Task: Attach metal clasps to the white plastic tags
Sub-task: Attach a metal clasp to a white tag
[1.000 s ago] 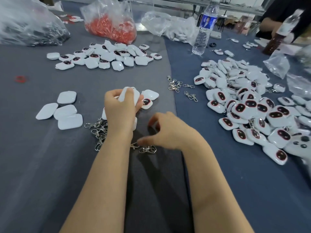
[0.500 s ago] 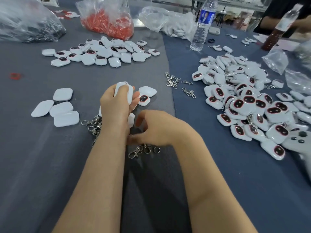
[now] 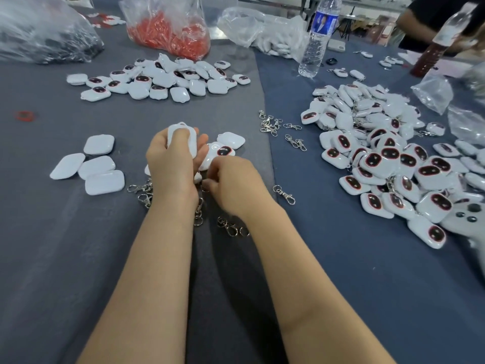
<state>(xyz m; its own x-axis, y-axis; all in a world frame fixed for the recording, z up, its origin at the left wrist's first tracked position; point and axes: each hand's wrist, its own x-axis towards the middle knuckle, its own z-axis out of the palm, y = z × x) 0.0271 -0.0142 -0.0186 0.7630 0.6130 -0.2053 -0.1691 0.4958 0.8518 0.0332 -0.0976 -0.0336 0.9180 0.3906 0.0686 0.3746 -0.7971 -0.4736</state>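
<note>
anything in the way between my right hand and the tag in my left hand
Nothing visible. The left hand grips the white tag above the cloth, and the right hand is right beside it, fingers curled; whether they hold a clasp is hidden. The loose clasps lie lower on the cloth, not between them.

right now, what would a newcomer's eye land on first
A big heap of white tags with dark, red-rimmed faces fills the right side. At centre the left hand grips one white tag, the right hand close beside it, above loose metal clasps. A bag of red pieces sits at the far side.
</note>
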